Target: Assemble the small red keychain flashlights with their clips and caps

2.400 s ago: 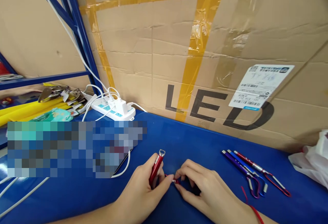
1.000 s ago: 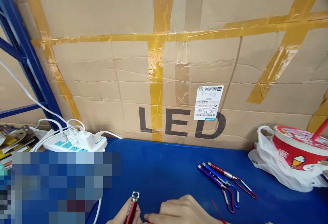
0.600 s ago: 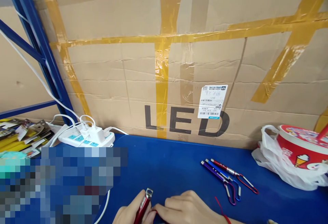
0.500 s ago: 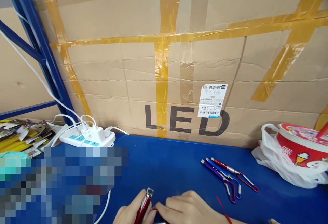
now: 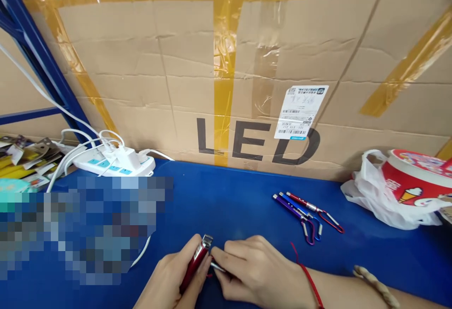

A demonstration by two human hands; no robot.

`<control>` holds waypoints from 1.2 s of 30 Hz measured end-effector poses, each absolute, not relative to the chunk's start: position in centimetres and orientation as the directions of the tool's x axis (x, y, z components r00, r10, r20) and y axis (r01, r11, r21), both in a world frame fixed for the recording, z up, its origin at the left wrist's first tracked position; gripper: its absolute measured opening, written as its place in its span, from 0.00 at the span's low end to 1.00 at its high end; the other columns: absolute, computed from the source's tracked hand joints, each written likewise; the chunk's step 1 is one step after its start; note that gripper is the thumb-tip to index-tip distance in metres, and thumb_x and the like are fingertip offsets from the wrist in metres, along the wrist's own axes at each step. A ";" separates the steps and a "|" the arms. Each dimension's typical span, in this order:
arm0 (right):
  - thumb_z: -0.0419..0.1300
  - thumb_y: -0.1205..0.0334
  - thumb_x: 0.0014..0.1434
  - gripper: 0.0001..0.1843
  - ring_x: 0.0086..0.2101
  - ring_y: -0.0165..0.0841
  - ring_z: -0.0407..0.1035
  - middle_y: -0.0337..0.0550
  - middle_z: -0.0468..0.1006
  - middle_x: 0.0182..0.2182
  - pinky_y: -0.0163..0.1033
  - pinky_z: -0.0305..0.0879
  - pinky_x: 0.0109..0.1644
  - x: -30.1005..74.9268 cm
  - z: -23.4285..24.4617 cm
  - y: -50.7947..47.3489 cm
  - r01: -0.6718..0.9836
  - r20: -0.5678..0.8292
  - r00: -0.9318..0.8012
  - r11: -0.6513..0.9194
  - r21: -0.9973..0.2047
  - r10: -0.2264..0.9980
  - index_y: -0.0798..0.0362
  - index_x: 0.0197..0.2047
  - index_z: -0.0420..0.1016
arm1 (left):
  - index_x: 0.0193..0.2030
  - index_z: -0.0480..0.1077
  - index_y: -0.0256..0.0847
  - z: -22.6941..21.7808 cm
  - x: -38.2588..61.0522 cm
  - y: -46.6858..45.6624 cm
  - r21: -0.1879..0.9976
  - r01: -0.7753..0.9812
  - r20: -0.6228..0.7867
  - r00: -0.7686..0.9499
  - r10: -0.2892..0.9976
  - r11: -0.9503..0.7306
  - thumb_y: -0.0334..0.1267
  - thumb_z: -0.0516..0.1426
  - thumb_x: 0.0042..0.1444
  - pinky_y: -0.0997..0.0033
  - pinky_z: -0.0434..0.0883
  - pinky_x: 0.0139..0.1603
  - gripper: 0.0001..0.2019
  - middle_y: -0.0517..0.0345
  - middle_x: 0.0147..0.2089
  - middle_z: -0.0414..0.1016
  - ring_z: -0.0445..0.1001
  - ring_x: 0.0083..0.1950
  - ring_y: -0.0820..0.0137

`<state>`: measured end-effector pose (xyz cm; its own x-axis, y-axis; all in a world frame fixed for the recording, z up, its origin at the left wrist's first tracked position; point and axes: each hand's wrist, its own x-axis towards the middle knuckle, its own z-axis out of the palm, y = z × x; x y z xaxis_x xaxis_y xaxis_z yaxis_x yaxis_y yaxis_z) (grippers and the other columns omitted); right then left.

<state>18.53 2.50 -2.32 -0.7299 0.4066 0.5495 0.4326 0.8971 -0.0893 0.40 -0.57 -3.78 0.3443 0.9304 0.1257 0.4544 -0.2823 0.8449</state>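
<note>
My left hand is wrapped round a dark red, lighter-like object with a shiny silver head, tilted up to the right. Close beside it, my right hand is closed, its fingers pinching a thin silver piece. Whether that piece joins the red object is hidden by the fingers. Beyond my right hand lie three slim lights with carabiner clips: a purple one, a blue one and a red one, side by side on the blue table.
A large taped cardboard box stands along the back. At left sit a white power strip with cables and a pile of packaged items; a blurred patch covers the area before them. A red tub in a white plastic bag stands right.
The camera view has tilted down, so more of both hands and my right forearm shows. The silver piece at my right fingers is now more visible. The lights on the table have not moved.
</note>
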 end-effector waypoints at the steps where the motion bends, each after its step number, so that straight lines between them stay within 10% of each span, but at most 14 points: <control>1: 0.45 0.66 0.64 0.15 0.18 0.24 0.55 0.36 0.63 0.19 0.33 0.48 0.20 18.5 -2.2 2.5 0.426 0.538 -0.729 0.896 -0.129 0.424 0.58 0.30 0.69 | 0.33 0.60 0.41 -3.5 0.4 -0.5 0.840 0.457 0.130 0.352 0.927 -0.291 0.43 0.45 0.63 0.77 0.53 0.22 0.11 0.66 0.22 0.55 0.51 0.22 0.76; 18: 0.49 0.67 0.63 0.12 0.20 0.22 0.51 0.36 0.58 0.20 0.29 0.51 0.23 19.1 -2.2 3.4 0.382 0.480 -0.560 0.724 -0.574 0.675 0.58 0.32 0.71 | 0.29 0.55 0.41 -1.3 0.0 -0.6 0.890 0.424 -0.042 0.440 0.897 -0.166 0.48 0.36 0.66 0.75 0.52 0.21 0.19 0.67 0.19 0.51 0.52 0.20 0.75; 36: 0.50 0.67 0.64 0.10 0.20 0.22 0.51 0.35 0.59 0.20 0.29 0.51 0.22 19.2 -2.3 3.2 0.408 0.593 -0.541 0.803 -0.435 0.596 0.57 0.39 0.72 | 0.30 0.55 0.41 -1.6 0.2 -0.4 0.819 0.519 -0.055 0.494 0.868 -0.243 0.41 0.44 0.64 0.77 0.50 0.22 0.11 0.68 0.21 0.50 0.48 0.21 0.77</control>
<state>19.23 3.23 -2.28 -0.5411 0.5965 0.5929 0.4077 0.8026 -0.4354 0.23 -0.43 -1.61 0.4938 0.8678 -0.0555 0.5194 -0.2432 0.8192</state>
